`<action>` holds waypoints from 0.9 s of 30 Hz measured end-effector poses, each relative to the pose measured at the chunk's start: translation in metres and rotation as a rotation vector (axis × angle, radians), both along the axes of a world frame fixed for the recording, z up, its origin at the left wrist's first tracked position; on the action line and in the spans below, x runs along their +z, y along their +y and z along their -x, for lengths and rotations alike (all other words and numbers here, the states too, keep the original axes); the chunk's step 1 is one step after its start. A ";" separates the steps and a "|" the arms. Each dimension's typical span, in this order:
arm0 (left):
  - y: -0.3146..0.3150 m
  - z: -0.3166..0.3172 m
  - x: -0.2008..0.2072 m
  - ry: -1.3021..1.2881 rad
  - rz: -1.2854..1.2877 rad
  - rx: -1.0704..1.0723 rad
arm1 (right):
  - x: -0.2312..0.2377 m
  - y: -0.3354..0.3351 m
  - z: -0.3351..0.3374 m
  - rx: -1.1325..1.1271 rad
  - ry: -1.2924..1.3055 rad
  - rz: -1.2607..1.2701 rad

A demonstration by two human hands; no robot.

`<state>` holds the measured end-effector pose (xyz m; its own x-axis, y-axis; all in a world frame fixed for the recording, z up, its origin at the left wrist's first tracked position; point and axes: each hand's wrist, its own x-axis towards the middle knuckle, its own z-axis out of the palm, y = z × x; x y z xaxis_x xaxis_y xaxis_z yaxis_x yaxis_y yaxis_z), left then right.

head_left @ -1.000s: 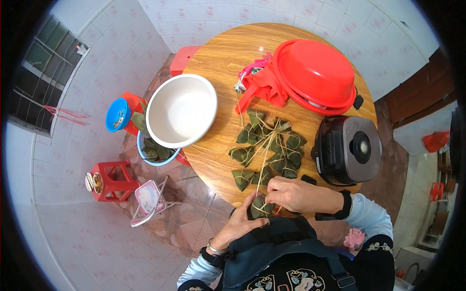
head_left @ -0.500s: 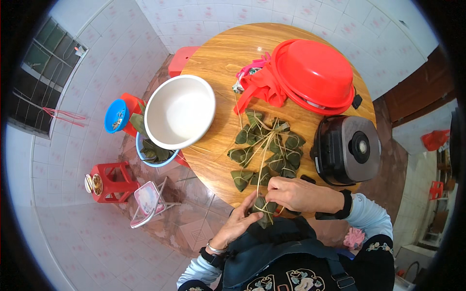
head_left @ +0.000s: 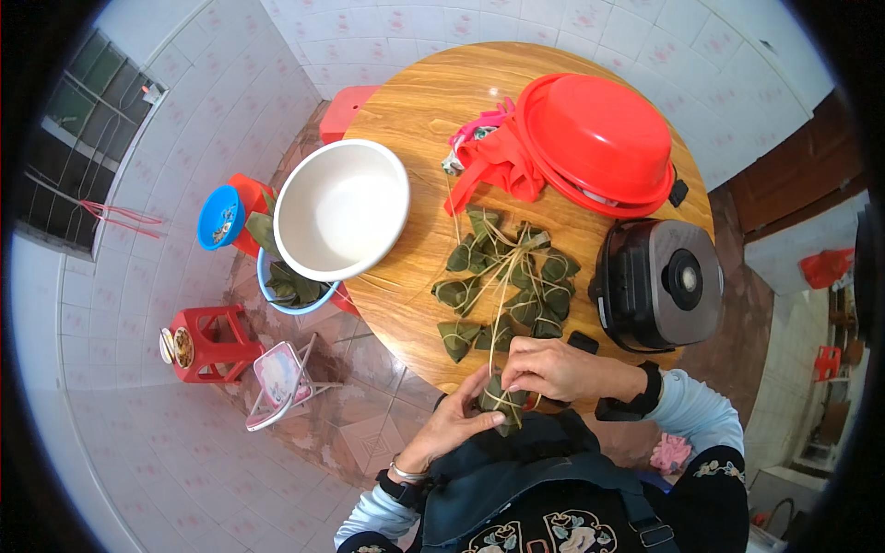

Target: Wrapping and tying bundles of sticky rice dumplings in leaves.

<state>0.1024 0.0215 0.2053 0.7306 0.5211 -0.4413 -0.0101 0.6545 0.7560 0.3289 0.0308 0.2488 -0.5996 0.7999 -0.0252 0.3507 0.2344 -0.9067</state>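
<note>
At the near edge of the round wooden table (head_left: 415, 101), my left hand (head_left: 448, 428) is closed around a zongzi (head_left: 503, 404) wrapped in dark green leaves and crossed by pale straw strings. My right hand (head_left: 562, 370) is closed over the top of this zongzi, thumb and fingers pinching the tying string there; its fingertips partly hide the knot area. A long pale string (head_left: 503, 300) runs from the held zongzi up to a bundle, where several tied zongzi (head_left: 457, 293) lie joined by their strings.
Right of the bundle stands a black rice cooker (head_left: 659, 284); beyond it sits a red basin (head_left: 599, 138) beside a red bag (head_left: 502, 166). A white basin (head_left: 341, 212) overhangs the left edge, above a blue basin of leaves (head_left: 297, 290). A dark phone-like object (head_left: 583, 342) lies near my right hand.
My right hand has shifted very slightly, its fingers still pinched at the string on the zongzi. My left hand keeps its hold; the other things stay put.
</note>
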 end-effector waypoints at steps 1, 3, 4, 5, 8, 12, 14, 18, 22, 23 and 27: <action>0.000 -0.001 0.004 -0.018 -0.007 0.000 | 0.000 -0.001 0.001 -0.035 0.029 0.010; 0.001 -0.002 0.008 -0.037 -0.015 -0.002 | -0.001 -0.005 0.004 -0.071 0.059 0.020; 0.002 -0.003 0.009 -0.022 -0.014 -0.026 | -0.001 -0.007 0.006 -0.057 0.079 0.000; 0.004 -0.003 0.010 -0.008 -0.013 -0.050 | 0.000 -0.008 0.008 -0.044 0.100 -0.021; 0.005 -0.005 0.007 0.001 -0.103 -0.094 | 0.006 -0.009 0.009 0.009 -0.031 -0.224; 0.005 -0.006 0.009 -0.003 -0.081 -0.055 | 0.018 -0.004 0.012 0.063 -0.142 -0.291; 0.006 -0.008 0.011 0.038 -0.109 -0.094 | 0.018 -0.004 0.018 0.155 -0.250 -0.368; 0.006 -0.005 0.009 0.185 -0.168 -0.205 | 0.009 -0.002 0.029 0.274 -0.267 -0.492; 0.008 0.000 0.003 0.069 -0.088 -0.043 | 0.011 -0.005 0.041 0.065 -0.075 -0.485; 0.009 0.001 0.000 0.039 -0.170 0.012 | 0.012 -0.008 0.047 0.046 -0.013 -0.546; 0.013 -0.002 0.003 -0.064 -0.016 0.093 | 0.024 -0.037 0.075 0.120 0.180 -0.617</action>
